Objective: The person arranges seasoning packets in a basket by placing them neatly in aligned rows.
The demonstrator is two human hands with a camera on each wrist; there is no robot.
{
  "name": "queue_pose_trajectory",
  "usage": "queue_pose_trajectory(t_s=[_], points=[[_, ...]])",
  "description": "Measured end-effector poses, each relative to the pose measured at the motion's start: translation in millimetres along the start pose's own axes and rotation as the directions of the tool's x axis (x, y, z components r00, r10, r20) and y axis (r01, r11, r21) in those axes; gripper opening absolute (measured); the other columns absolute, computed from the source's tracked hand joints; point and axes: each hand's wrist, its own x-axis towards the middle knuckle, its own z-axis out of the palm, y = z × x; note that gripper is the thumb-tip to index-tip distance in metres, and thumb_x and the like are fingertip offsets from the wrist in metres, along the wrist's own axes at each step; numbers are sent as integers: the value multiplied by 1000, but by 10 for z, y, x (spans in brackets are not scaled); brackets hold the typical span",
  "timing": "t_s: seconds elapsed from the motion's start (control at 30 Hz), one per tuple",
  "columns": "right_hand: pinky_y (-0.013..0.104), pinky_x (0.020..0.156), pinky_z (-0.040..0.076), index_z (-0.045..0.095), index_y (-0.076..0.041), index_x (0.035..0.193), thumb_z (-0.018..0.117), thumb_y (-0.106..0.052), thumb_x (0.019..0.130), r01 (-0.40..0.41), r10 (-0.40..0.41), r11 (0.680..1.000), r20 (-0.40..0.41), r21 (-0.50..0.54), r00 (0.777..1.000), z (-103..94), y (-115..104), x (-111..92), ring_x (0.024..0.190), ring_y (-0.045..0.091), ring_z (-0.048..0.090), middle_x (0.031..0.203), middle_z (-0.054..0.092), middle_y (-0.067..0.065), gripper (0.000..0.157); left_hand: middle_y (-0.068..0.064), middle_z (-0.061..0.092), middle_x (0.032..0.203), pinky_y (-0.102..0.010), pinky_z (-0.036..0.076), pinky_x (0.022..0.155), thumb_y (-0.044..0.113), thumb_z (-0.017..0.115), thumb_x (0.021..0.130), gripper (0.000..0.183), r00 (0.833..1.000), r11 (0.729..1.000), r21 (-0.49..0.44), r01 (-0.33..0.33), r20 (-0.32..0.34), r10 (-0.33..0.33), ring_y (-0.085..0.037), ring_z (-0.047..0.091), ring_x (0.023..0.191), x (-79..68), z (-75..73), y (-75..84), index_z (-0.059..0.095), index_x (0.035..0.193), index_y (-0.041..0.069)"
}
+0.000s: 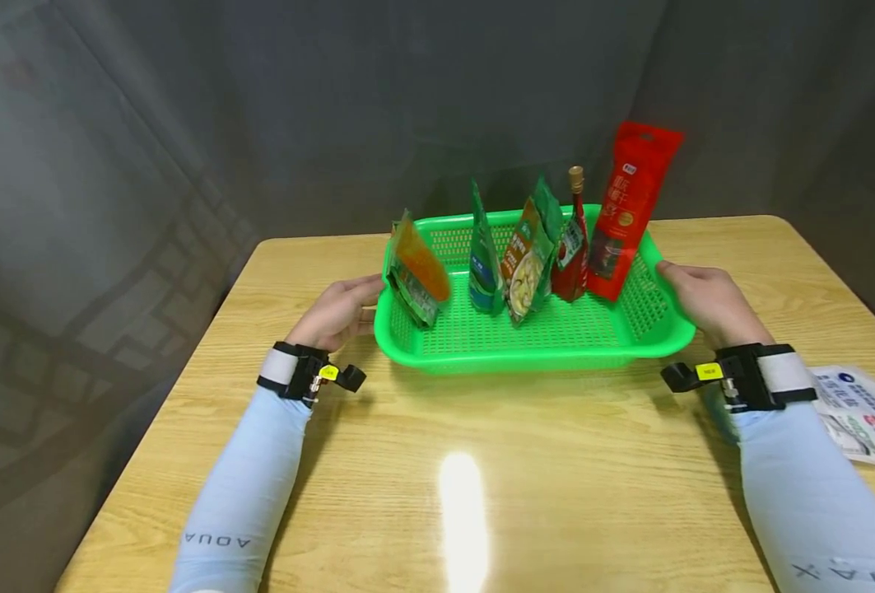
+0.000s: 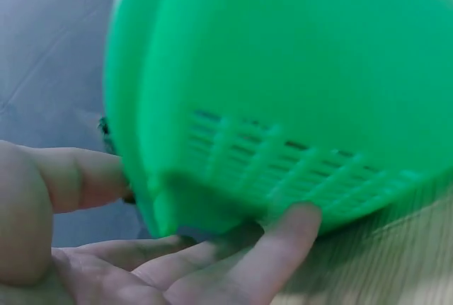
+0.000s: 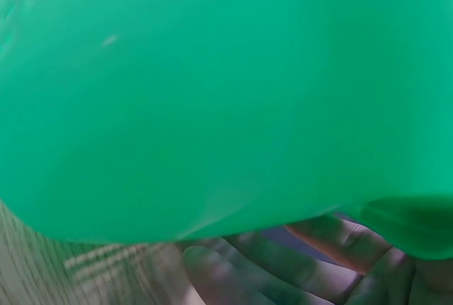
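Note:
A green plastic basket point(image 1: 511, 361) with slotted walls is held at both ends. My left hand point(image 1: 341, 313) grips its left end, thumb at the rim and fingers point(image 2: 272, 259) under it against the slotted side. At the right end, my right hand point(image 1: 707, 303) holds the rim, with fingers point(image 3: 226, 273) reaching beneath. Inside stand an orange-and-green packet point(image 1: 421, 268), a green pouch point(image 1: 485, 263), a packet with a food picture point(image 1: 524, 272), a red bottle point(image 1: 572, 255) with a gold cap, and a tall red packet point(image 1: 625, 202) leaning over the back rim.
The basket is over the back part of a wooden table point(image 1: 363, 494). A printed white plastic packet point(image 1: 867, 416) lies at the right, partly behind the right forearm, near a greenish item point(image 1: 717, 412) mostly hidden by the wrist. A grey curtain point(image 1: 407, 107) hangs behind the table.

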Motion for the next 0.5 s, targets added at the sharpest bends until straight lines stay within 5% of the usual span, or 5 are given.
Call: queue_pose_trajectory(t_s=[0.13,0.23,0.3,0.4,0.5], points=[[43,82,48,25,3,154,30,-67,97,21,-22,999,-13,-25,1000,-42,-13,-30,106,31,54,139,42,32,91,-19,47,143,-41,54,89,21,44,105,57,1000,1000,12,-5,-8,5,-22,68,92,-19,80,48,25,156,2],[35,64,51,33,4,152,33,-66,97,33,-34,999,-27,-35,999,-80,-25,-45,76,16,59,104,59,15,89,-20,57,125,-35,56,79,20,43,105,56,999,999,40,-24,-34,26,-17,67,81,-27,141,65,25,156,4],[33,61,51,39,4,149,36,-65,97,38,-40,998,-42,-46,998,-111,-29,-57,73,13,58,94,59,7,86,-21,61,116,-31,56,73,20,42,105,55,998,996,72,-46,-47,49,-15,65,76,-33,176,63,27,156,5],[31,68,55,40,2,149,36,-63,98,42,-45,997,-53,-60,998,-185,-35,-88,90,18,62,116,62,18,82,-23,64,110,-29,56,69,20,43,104,53,993,988,136,-79,-75,89,-16,66,75,-41,216,49,32,154,4],[33,75,58,36,1,151,34,-59,100,52,-56,997,-75,-56,996,-288,-47,-146,96,14,64,139,49,29,79,-24,65,113,-29,56,69,19,44,103,51,988,978,184,-103,-99,122,-19,67,80,-44,233,34,38,151,3]])
